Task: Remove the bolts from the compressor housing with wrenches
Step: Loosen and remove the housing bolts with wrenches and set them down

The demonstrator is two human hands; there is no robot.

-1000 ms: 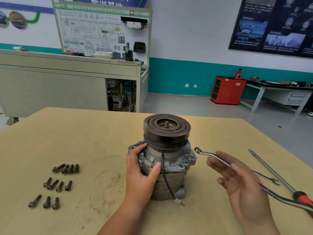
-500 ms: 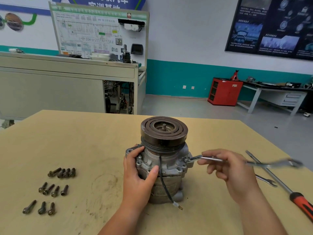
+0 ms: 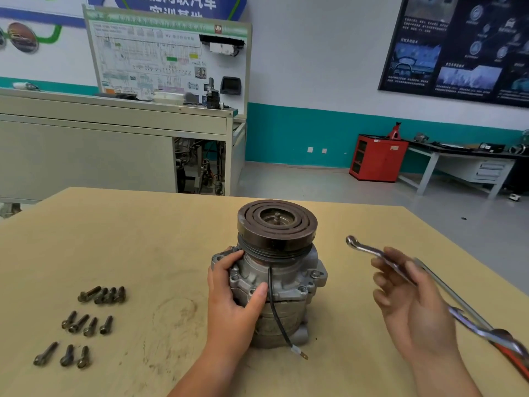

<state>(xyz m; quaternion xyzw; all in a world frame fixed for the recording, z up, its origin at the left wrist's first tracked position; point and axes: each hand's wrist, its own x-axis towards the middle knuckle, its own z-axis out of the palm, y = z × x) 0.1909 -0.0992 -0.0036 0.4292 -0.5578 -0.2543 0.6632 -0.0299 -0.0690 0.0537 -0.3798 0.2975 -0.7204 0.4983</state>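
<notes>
Grey cast-metal compressor housing clasped by left hand, silver ring wrench held loosely (grip only half closed) by right hand

The wrench loses its shaft behind the fingers of your right grip. Its lower end smears into blur over the screwdriver, whose red handle is cut off by the right edge. Your left grip covers the left flank of the compressor housing, and the far side is out of sight too. Both forearms and the near edge of the table run off the bottom. The print on the dark poster is too small to read.
</notes>
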